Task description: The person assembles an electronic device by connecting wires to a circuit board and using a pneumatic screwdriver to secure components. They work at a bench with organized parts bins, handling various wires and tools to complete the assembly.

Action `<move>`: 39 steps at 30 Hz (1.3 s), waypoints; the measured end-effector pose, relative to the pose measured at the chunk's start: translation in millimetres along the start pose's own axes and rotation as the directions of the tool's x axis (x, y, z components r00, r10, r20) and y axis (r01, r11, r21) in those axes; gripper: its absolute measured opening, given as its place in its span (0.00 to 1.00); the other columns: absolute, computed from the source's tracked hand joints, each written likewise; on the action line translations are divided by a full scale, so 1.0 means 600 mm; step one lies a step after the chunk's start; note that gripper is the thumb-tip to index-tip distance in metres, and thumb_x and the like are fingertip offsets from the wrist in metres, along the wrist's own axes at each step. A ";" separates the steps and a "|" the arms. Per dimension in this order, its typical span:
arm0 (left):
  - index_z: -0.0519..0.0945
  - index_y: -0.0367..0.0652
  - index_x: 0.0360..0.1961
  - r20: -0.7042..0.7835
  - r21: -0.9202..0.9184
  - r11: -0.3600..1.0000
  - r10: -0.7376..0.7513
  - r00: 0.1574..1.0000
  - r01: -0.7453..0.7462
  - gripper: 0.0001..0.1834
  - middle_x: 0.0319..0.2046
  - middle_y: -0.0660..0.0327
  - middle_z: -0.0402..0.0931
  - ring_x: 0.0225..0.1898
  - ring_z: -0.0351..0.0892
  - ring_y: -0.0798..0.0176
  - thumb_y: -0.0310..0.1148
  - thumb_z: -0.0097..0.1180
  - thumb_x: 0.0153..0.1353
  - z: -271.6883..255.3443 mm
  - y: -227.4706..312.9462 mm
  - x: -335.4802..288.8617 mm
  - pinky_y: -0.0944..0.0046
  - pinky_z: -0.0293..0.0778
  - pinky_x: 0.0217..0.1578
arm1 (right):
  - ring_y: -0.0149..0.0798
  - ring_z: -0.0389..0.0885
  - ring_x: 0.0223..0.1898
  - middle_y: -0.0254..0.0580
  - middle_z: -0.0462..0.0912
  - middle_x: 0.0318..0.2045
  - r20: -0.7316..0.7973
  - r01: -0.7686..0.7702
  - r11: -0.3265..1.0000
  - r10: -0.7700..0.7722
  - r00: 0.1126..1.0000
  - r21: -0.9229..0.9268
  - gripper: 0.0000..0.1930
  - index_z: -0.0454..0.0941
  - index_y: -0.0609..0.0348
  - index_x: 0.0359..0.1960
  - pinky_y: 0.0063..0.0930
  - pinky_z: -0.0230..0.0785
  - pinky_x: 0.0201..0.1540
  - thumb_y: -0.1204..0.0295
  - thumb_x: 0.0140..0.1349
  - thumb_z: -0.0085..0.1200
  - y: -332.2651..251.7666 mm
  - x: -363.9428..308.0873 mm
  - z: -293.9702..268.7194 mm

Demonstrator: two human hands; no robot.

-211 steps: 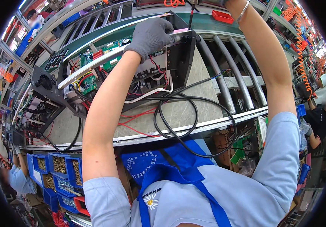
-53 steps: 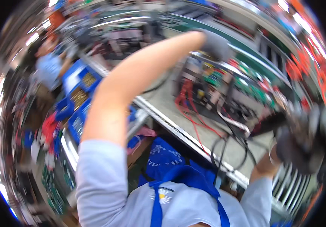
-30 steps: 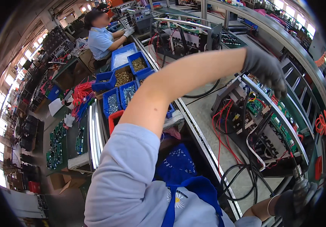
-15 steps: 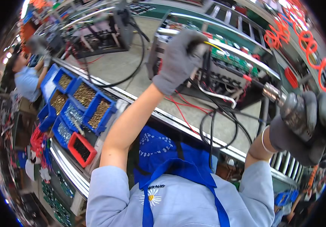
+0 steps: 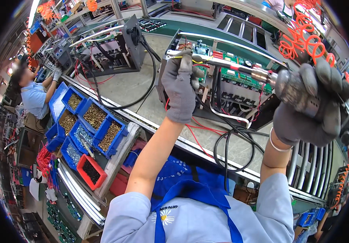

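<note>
My gloved left hand is at the left top corner of an open metal chassis. Its thumb and fingers are pinched on a thin yellow-green wire beside the chassis rail. In my gloved right hand is a power screwdriver, held nearly level. Its long shaft points left along the rail, and the tip comes close to my left fingers. Whether the tip touches a screw cannot be made out. Green circuit boards fill the chassis, with black cables and red wires hanging at its near side.
Blue bins of brass and silver fasteners and a red bin stand at the left. A second chassis sits farther left on the bench. Looped black cable crosses the front edge. Red coiled hoses hang at right; a co-worker is far left.
My left hand has moved left and slightly down to the chassis corner with the wire. My right hand has brought the screwdriver left and up, its tip now near my left fingers.
</note>
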State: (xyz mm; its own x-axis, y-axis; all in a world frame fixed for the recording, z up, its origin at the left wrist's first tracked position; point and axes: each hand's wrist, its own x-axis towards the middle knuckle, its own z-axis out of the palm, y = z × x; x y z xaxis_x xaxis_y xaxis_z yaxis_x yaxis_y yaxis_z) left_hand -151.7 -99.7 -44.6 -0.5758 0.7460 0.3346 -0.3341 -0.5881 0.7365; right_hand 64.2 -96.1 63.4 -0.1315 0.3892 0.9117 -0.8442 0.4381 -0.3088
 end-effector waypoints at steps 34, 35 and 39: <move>0.82 0.37 0.37 -0.029 0.442 0.892 -0.098 0.995 0.100 0.11 0.15 0.64 0.76 0.12 0.71 0.76 0.35 0.56 0.64 -0.055 0.009 0.050 0.75 0.60 0.11 | 0.44 0.84 0.39 0.53 0.81 0.43 -0.028 0.020 0.925 -0.033 0.999 -0.380 0.14 0.69 0.65 0.52 0.37 0.79 0.42 0.76 0.67 0.44 0.223 0.049 0.029; 0.82 0.37 0.36 -0.027 0.461 0.882 -0.095 0.995 0.097 0.11 0.15 0.65 0.76 0.12 0.71 0.76 0.35 0.56 0.64 -0.052 0.008 0.052 0.75 0.60 0.11 | 0.44 0.84 0.39 0.52 0.81 0.43 0.099 0.173 0.812 -0.141 0.985 -0.557 0.13 0.69 0.65 0.52 0.38 0.79 0.41 0.76 0.67 0.44 0.228 0.051 0.016; 0.81 0.37 0.32 0.017 0.540 0.840 -0.066 0.998 0.046 0.11 0.14 0.65 0.75 0.12 0.70 0.77 0.35 0.55 0.63 -0.052 0.008 0.059 0.75 0.60 0.12 | 0.45 0.84 0.38 0.53 0.80 0.41 0.364 0.422 0.459 -0.215 0.906 -0.781 0.11 0.70 0.67 0.50 0.37 0.80 0.38 0.77 0.70 0.44 0.242 0.048 -0.011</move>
State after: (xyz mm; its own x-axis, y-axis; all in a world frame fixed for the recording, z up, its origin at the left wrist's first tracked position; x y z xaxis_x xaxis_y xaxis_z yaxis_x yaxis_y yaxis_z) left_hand -197.2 -85.9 -47.8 -0.5397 0.7884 0.2953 0.0959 -0.2910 0.9519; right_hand -58.8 -15.7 42.7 -0.1268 -0.0360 0.9913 -0.0373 0.9988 0.0315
